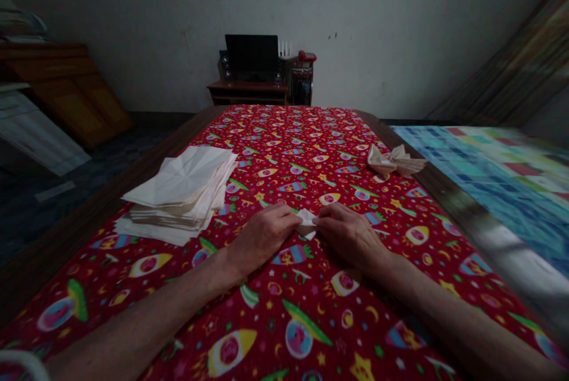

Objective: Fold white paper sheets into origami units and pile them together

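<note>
A small piece of folded white paper (306,224) lies low over the patterned red cloth, between my two hands. My left hand (265,231) pinches its left side with the fingers pressed together. From the other side, my right hand (351,233) grips the right edge in a pinch. Part of the paper is hidden behind the fingertips. To the left of my left hand sits an uneven stack of creased paper sheets (186,176). Several folded paper pieces (393,160) rest beyond my right hand, near the table's right edge.
The red cloth (302,132) covers a long table with a dark wooden rim (440,209). Past its far end stand a monitor (252,56) on a desk and a red telephone (306,55). A wooden cabinet (75,90) is at the left, a bed with a checkered cover (489,173) at the right.
</note>
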